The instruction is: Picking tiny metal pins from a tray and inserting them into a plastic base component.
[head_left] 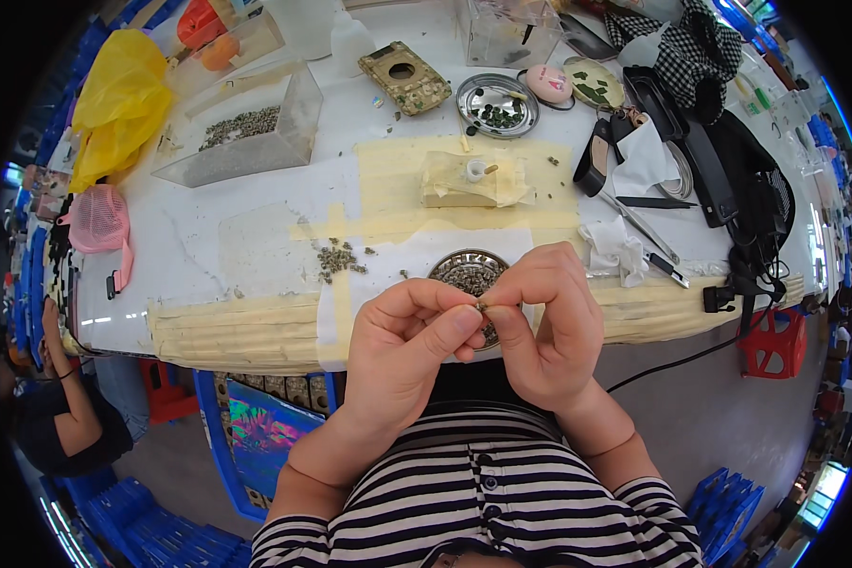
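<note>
Just over the table's front edge, my left hand [409, 333] and my right hand [557, 322] meet fingertip to fingertip. Both are closed in a pinch on one tiny metallic piece [483, 306], too small to tell its exact kind. Below and behind the fingers stands a round metal dish [442, 269], partly hidden by my hands and filled with small metallic pieces. A loose pile of similar pieces [336, 259] lies left of the dish. Farther back, a block wrapped in yellow tape [456, 194] carries a small white cup [477, 169] with a thin stick in it.
A clear bin [298, 133] of small parts and a yellow bag [123, 104] occupy the far left. Behind the block are a stone-patterned block [424, 93] and a silver dish [464, 102] with dark green bits. Tweezers [648, 230], a cutter [667, 270] and straps lie right. Another person [76, 417] sits left.
</note>
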`<action>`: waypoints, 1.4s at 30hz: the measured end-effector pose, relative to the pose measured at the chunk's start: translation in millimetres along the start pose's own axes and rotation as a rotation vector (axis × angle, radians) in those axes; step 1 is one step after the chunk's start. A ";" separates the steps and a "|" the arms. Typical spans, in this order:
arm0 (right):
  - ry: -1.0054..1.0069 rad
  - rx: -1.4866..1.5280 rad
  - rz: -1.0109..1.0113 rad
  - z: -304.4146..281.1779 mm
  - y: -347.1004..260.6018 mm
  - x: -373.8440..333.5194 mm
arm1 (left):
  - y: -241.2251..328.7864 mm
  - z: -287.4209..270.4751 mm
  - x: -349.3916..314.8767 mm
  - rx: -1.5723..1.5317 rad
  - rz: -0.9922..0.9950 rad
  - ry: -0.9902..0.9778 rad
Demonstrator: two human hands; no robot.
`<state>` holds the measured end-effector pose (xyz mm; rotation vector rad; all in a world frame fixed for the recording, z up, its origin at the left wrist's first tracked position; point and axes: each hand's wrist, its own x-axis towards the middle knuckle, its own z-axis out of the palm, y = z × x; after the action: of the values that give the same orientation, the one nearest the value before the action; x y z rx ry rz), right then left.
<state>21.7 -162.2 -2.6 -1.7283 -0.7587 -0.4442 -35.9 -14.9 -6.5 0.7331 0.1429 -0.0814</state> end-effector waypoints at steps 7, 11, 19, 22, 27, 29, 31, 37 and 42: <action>-0.012 0.076 0.045 0.6 1.4 -1.4 | 2.1 -2.4 0.2 -0.004 -0.018 -0.031; -0.014 0.135 0.104 1.0 1.0 -2.9 | 2.4 -2.6 0.3 -0.018 -0.031 -0.037; 0.001 0.197 0.167 3.8 1.4 -5.1 | 1.4 -4.4 1.0 -0.094 -0.064 -0.061; 0.006 0.217 0.168 4.3 2.4 -6.2 | 1.3 -3.1 1.9 -0.104 -0.068 -0.064; 0.005 0.244 0.188 5.0 2.3 -6.9 | 1.4 -2.1 1.6 -0.106 -0.068 -0.061; 0.003 0.249 0.191 4.8 2.4 -6.9 | 1.4 -1.7 1.8 -0.095 -0.068 -0.055; 0.003 0.255 0.193 4.8 2.6 -7.3 | 1.6 -1.4 1.8 -0.083 -0.066 -0.051; -0.006 0.261 0.187 4.6 4.1 -7.6 | 1.7 0.0 1.6 -0.057 -0.058 -0.041; -0.015 0.282 0.189 4.7 5.0 -8.9 | 1.7 1.0 1.1 -0.055 -0.061 -0.030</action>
<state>18.3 -160.8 -13.2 -1.5217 -0.6291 -0.1847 -34.6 -14.4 -4.8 0.6720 0.1390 -0.1463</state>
